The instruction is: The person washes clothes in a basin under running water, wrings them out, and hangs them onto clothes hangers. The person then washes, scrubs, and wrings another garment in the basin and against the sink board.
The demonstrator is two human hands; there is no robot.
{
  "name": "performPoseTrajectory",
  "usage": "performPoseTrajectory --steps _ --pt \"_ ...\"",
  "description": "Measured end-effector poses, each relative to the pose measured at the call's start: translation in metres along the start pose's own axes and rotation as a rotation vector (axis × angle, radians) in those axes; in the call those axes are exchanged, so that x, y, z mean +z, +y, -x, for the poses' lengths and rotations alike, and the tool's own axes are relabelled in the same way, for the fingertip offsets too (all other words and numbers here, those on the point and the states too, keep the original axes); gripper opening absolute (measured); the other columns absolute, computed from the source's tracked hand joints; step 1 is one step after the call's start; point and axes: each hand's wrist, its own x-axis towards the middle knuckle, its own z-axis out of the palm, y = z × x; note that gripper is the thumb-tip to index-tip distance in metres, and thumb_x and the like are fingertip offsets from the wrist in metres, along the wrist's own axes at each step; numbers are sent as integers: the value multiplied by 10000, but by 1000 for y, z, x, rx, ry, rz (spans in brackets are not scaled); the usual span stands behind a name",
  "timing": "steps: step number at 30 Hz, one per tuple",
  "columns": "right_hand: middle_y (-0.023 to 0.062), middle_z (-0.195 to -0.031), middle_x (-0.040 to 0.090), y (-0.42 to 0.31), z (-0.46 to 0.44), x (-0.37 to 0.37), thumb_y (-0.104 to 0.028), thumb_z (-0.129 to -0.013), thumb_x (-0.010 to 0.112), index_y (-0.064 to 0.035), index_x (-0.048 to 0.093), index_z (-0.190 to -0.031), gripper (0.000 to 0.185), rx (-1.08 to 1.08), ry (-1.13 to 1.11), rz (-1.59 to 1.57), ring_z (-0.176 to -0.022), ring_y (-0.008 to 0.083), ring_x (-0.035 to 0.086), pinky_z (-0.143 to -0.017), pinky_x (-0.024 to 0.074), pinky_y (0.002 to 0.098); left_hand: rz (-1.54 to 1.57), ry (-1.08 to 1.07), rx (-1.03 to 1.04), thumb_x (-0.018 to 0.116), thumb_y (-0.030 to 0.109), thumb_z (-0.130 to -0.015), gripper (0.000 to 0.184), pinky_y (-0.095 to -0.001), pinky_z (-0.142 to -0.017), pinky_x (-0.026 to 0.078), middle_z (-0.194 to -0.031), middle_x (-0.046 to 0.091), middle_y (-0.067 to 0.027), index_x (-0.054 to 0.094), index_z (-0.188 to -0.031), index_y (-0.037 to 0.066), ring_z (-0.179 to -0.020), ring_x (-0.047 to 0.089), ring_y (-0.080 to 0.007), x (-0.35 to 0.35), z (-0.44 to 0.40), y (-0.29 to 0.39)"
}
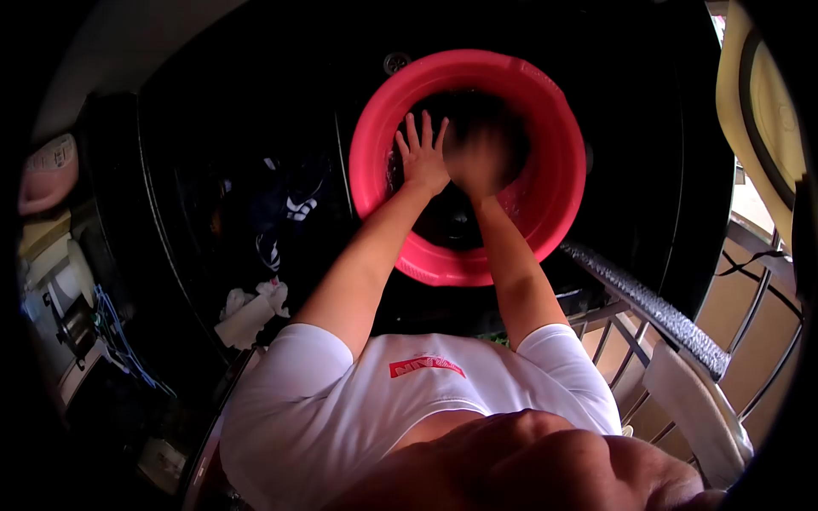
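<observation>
A round pink-red basin (564, 111) stands on a dark surface, and both of my hands are inside its rim. My left hand (423, 160) has its fingers spread over the dark contents (452, 223), at the left side of the basin. These contents look wet, but whether they are cloth or dark water I cannot make out. My right hand (479, 162) is beside the left one, close to the basin's middle. Motion smears its fingers, so their pose and anything in them are hidden.
Dark clothing with white stripes (300, 209) lies left of the basin, with crumpled white paper or cloth (254, 312) nearer me. A grey fuzzy bar (652, 308) and metal railing (754, 307) are at the right. A pink container (49, 175) is far left.
</observation>
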Motion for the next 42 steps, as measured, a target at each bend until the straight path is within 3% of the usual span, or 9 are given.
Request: performPoseTrajectory --steps 5,7,9,13,15,30,35,37,42 --pt "219 -1384 367 -7 -38 -33 -403 -870 477 -130 448 -1333 538 -185 99 192 -1265 453 317 -1002 221 646 31 -14 -1 522 458 -830 799 -617 -1064 88 -1498 98 -189 155 -1457 126 -1374 -1 -430 -6 -5 4" --pt "223 -1118 598 -48 -75 -132 -393 -868 508 -55 615 -1111 430 151 -514 -173 -1069 399 552 -932 414 499 30 -94 -3 528 498 -827 837 -617 -1052 150 -1490 122 -192 134 -1457 112 -1363 60 -443 -26 4 4" --pt "182 -761 667 -77 -103 -173 -491 -860 536 18 625 -838 517 41 159 -619 -746 332 661 -677 515 424 83 -157 -28 535 521 -819 866 -605 -1040 197 -1477 143 -210 127 -1455 97 -1348 105 -449 -33 17 2" --pt "106 -709 627 -188 -115 -352 -553 -898 409 -15 605 -838 575 -96 -192 -1621 -593 177 601 -552 462 281 114 -212 -10 557 575 -789 952 -558 -1006 314 -1429 220 -266 110 -1445 49 -1297 227 -463 -30 41 -15" --pt "124 -735 648 -226 -126 -389 -260 -916 511 4 587 -871 278 -129 -219 -1897 -610 206 637 -542 524 280 142 -217 -4 577 583 -772 984 -514 -1002 345 -1391 275 -285 116 -1438 24 -1265 287 -460 -36 46 -21" --pt "71 -610 582 -180 -131 -374 -539 -937 344 -8 541 -993 570 -158 204 -1345 -483 147 552 -445 439 241 180 -310 51 555 519 -819 806 -466 -943 394 -1194 501 -265 310 -1353 -32 -1125 453 -410 -48 56 -33" --pt "168 -997 638 -66 -48 -160 -443 -801 620 -49 585 -1155 530 -71 -290 -605 -928 290 621 -856 474 360 281 -147 -114 531 484 -843 674 -497 -974 346 -1254 412 -255 372 -1305 20 -1146 380 -464 -36 38 -26" --pt "183 -1137 483 -30 -31 -101 -488 -810 561 -109 478 -1238 577 75 -295 -383 -1036 354 481 -885 386 460 566 247 -215 519 454 -855 676 -493 -986 336 -1329 325 -268 333 -1335 17 -1153 366 -476 -23 34 -18" --pt "219 -1486 95 -10 -28 13 -600 -832 414 -259 211 -1446 731 321 -86 -10 -1304 516 131 -959 166 708 460 184 -365 500 511 -838 660 -658 -917 273 -1431 245 -177 268 -1417 297 -1241 262 -419 -24 -2 13"
